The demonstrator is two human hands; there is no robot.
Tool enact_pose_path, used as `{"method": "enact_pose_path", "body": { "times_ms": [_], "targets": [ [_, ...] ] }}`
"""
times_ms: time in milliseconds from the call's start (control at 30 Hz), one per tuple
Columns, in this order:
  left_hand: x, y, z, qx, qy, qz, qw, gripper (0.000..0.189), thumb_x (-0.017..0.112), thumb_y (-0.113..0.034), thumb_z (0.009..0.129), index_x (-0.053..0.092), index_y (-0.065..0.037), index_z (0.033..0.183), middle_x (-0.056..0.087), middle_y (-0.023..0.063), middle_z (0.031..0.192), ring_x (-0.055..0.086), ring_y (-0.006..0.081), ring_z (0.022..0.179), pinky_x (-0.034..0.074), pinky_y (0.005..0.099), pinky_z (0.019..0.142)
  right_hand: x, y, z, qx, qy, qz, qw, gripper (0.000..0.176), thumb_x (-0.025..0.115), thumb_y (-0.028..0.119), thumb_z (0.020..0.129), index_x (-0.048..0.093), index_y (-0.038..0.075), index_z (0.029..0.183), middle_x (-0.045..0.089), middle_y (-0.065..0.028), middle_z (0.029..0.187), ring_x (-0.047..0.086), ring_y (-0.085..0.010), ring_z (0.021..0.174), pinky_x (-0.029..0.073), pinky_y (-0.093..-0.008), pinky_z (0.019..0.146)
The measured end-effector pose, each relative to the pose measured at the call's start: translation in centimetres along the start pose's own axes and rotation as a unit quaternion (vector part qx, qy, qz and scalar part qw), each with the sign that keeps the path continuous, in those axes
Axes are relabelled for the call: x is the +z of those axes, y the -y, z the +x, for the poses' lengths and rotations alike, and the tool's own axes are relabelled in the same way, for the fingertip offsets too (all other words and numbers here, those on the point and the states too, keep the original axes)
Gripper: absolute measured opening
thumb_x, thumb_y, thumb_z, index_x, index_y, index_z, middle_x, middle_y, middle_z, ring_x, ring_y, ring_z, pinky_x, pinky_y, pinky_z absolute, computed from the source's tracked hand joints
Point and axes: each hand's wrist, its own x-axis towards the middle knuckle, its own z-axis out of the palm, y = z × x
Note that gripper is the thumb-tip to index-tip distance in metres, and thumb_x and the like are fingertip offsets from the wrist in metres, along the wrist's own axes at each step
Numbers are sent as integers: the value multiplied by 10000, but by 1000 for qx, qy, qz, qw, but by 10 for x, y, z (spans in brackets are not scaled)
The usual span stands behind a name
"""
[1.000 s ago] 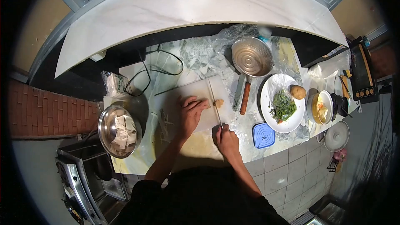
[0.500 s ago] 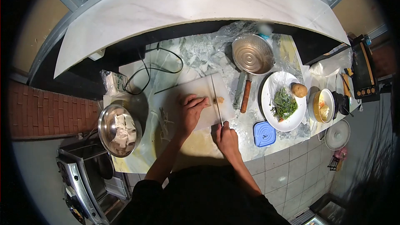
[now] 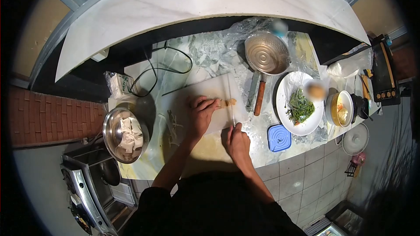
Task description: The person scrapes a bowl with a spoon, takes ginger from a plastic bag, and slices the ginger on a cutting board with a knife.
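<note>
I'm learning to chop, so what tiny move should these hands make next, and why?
I'd say the left hand should probably slide a little left before another cut. Its fingertips are close to the knife, which the right hand holds by the small brown food pieces on the cutting board.

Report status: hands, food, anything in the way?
Right hand gripping knife. Left hand at food on cutting board. Saucepan right of board, off it.

Whitish cutting board, orange-brown pieces, grey-green marbled counter
</note>
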Motion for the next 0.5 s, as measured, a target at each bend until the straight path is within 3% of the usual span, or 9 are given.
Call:
{"method": "enact_pose_path", "body": {
  "times_ms": [133, 167, 500],
  "targets": [
    [10, 6, -5, -16, -8, -27, 999, 245, 682, -89, 793, 712, -75, 1036, 684, -10, 968, 537, 214, 1007, 359, 379, 935, 2, -7, -3, -41, 5, 48, 998, 219, 498, 161, 945, 497, -58, 931, 590, -262, 591, 606, -452, 566, 493, -506, 511],
    [13, 8, -7, -16, -8, -27, 999, 245, 682, -89, 793, 712, -75, 1036, 684, -10, 968, 537, 214, 1007, 359, 379, 935, 5, -6, -6, -49, -13, 79, 996, 212, 512, 147, 943, 498, -44, 852, 551, -277, 561, 559, -483, 540, 433, -540, 488],
    [8, 7, -8, -11, -29, -1, 1000, 263, 722, -123, 767, 708, -132, 1030, 646, -42, 988, 523, 195, 1035, 309, 451, 992, 9, -12, -6, -42, -8, 68, 997, 225, 504, 173, 944, 509, -40, 875, 566, -284, 582, 573, -485, 566, 456, -542, 518]
  ]
}}
